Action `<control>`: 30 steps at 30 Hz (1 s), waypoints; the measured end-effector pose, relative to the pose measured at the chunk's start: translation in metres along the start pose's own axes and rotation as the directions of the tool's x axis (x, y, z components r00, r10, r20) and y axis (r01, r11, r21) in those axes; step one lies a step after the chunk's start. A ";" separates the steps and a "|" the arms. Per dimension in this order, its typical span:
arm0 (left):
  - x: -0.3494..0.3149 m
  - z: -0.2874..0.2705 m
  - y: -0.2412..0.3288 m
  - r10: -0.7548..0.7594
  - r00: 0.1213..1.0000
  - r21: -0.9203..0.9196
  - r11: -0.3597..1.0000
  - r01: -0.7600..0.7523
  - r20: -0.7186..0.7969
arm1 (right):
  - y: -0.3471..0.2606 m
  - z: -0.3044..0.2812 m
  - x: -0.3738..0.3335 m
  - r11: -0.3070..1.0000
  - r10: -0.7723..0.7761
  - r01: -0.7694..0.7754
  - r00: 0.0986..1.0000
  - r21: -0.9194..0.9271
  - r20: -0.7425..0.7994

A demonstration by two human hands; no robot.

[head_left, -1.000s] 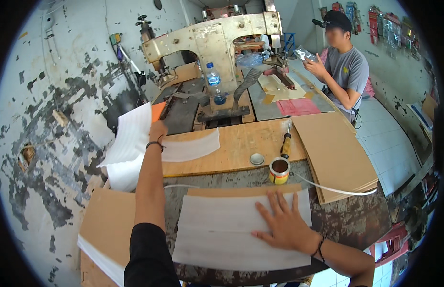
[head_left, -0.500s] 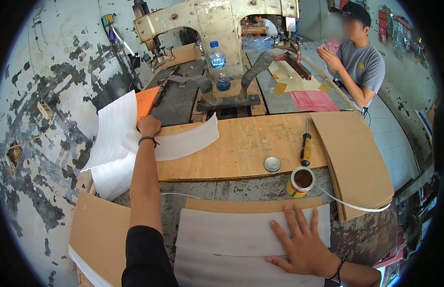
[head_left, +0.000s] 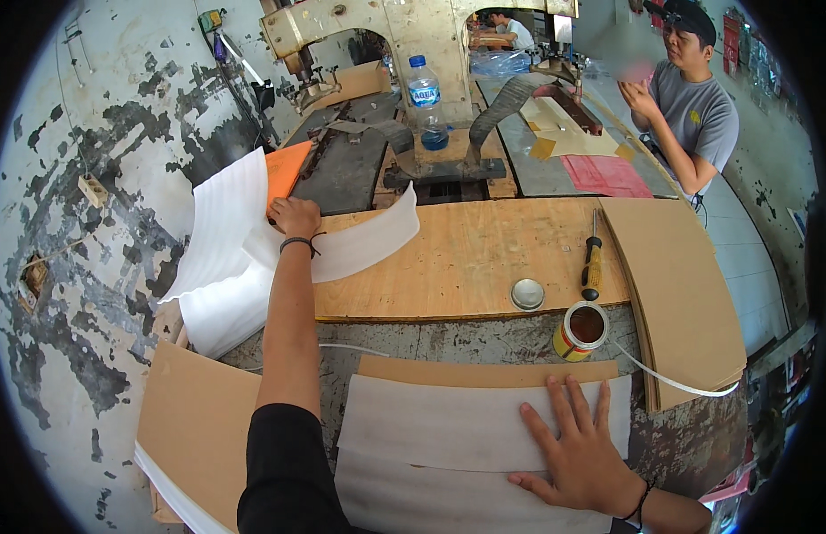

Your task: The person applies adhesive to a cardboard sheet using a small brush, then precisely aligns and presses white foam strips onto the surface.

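Note:
My right hand (head_left: 589,461) lies flat with spread fingers on a whitish foam sheet (head_left: 431,423). The sheet rests over a brown board (head_left: 475,370), whose far edge shows beyond it. Reaching far to the left, my left hand (head_left: 295,216) is closed beside white foam sheets (head_left: 222,227) and an orange piece (head_left: 287,169). A bit of something dark shows by its fingers; what it is I cannot make out. A curved white foam strip (head_left: 368,242) extends to the right from near this wrist.
An open tin (head_left: 584,329) of brown stuff, its round lid (head_left: 527,294) and a yellow-black screwdriver (head_left: 592,267) stand or lie ahead. Brown boards (head_left: 676,294) are stacked at right, another (head_left: 195,418) at left. Behind are a water bottle (head_left: 426,102), a machine (head_left: 413,27) and a co-worker (head_left: 698,116).
The whole view has shifted slightly, so most things sit farther right. My left hand stays closed by the orange piece, and my right hand remains flat on the foam sheet.

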State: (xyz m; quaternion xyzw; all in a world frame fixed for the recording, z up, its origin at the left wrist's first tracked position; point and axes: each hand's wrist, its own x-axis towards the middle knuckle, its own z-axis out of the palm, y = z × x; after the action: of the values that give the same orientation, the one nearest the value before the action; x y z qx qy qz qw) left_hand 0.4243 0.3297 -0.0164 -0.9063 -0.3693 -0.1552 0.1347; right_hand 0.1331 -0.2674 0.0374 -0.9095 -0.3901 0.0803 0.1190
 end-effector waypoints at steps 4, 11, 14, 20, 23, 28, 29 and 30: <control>0.006 -0.004 -0.001 0.021 1.000 -0.030 0.999 -0.020 0.008 | -0.002 0.000 -0.001 1.000 0.008 -0.008 1.000 -0.003 0.000; 0.009 -0.020 -0.002 0.046 0.992 -0.007 0.999 -0.046 0.117 | -0.001 0.000 -0.001 1.000 0.002 -0.002 1.000 -0.028 0.008; -0.006 -0.028 0.005 0.006 0.995 -0.001 1.000 -0.006 0.095 | -0.001 0.001 0.000 1.000 0.016 -0.015 1.000 -0.026 0.005; 0.000 -0.026 -0.002 0.019 0.996 -0.041 0.999 -0.016 0.082 | -0.002 -0.001 0.000 1.000 0.013 -0.013 1.000 -0.016 0.008; 0.009 -0.035 0.002 0.107 0.979 0.024 0.993 -0.113 0.175 | 0.000 0.000 -0.002 1.000 0.018 -0.018 1.000 -0.010 0.005; 0.020 -0.022 -0.004 0.128 0.976 0.070 0.987 -0.142 0.178 | -0.001 0.001 0.000 1.000 0.007 -0.007 1.000 -0.010 0.010; 0.021 -0.017 -0.006 0.121 0.984 0.081 0.988 -0.133 0.134 | -0.001 -0.001 0.000 1.000 0.008 -0.008 1.000 -0.014 0.018; 0.021 -0.010 -0.005 0.120 0.984 0.082 0.988 -0.132 0.134 | -0.001 -0.001 0.001 1.000 0.008 -0.007 1.000 -0.019 0.025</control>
State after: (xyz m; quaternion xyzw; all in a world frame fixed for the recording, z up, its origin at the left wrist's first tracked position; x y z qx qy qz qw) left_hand 0.4331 0.3423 0.0017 -0.9289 -0.3259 -0.0706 0.1612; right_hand 0.1333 -0.2665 0.0389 -0.9110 -0.3889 0.0885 0.1050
